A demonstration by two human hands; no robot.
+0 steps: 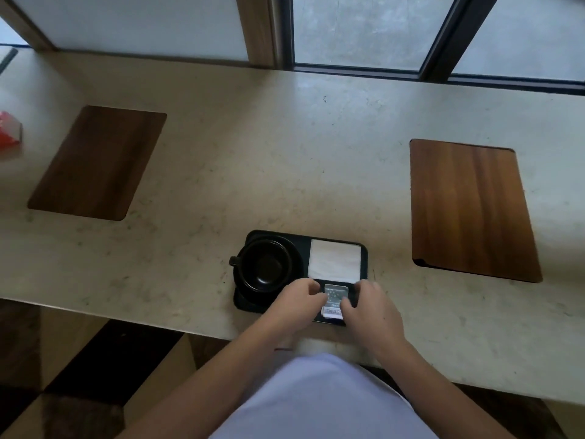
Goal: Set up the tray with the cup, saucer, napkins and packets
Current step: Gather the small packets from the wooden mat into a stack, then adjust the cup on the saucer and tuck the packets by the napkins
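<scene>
Both hands, left [299,301] and right [368,307], grip together on the packets [335,301] in the black tray [364,251].

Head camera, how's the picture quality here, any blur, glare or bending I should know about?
In the head view, daylight from the windows lights the counter evenly, without hard glare; the wide lens bows the counter edge and window frames; the red object at far left is smeared; the black cup loses detail against the black tray; the packet print between both hands is too soft to read.
</scene>
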